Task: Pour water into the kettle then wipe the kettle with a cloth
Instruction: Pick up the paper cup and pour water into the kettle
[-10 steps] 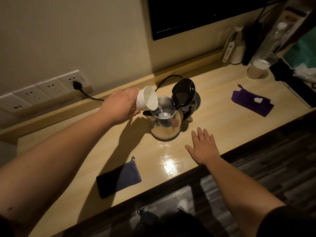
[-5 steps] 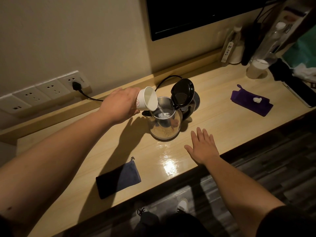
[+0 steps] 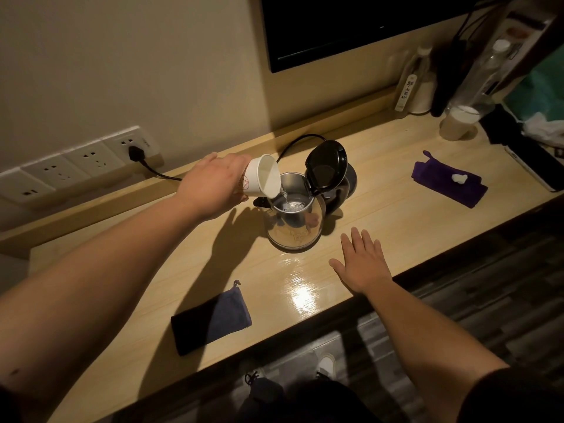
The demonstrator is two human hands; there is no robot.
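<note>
— Two hands, then; what does each one have?
— Left hand (image 3: 210, 186) grips a white paper cup (image 3: 262, 176), fingers curled round its side, the cup tipped right so its mouth hangs over the open kettle (image 3: 294, 219). A thin run of water falls from the cup's rim into the steel body.
— And the other?
— Right hand (image 3: 363, 262) lies flat on the wooden counter (image 3: 381, 215), palm down, fingers straight and slightly spread, thumb out to the left. It holds nothing and sits near the kettle's base without touching it.
— Where is the kettle?
— Mid-counter, upright, its black lid (image 3: 326, 163) swung up at the back. Its cord (image 3: 158, 174) runs left to a wall socket.
— Any cloth?
— One dark blue-grey cloth (image 3: 212, 319) lies near the front edge, under the left forearm and well apart from the kettle. A purple cloth (image 3: 448, 183) lies off to the right with a small white scrap (image 3: 459, 178) on it.
</note>
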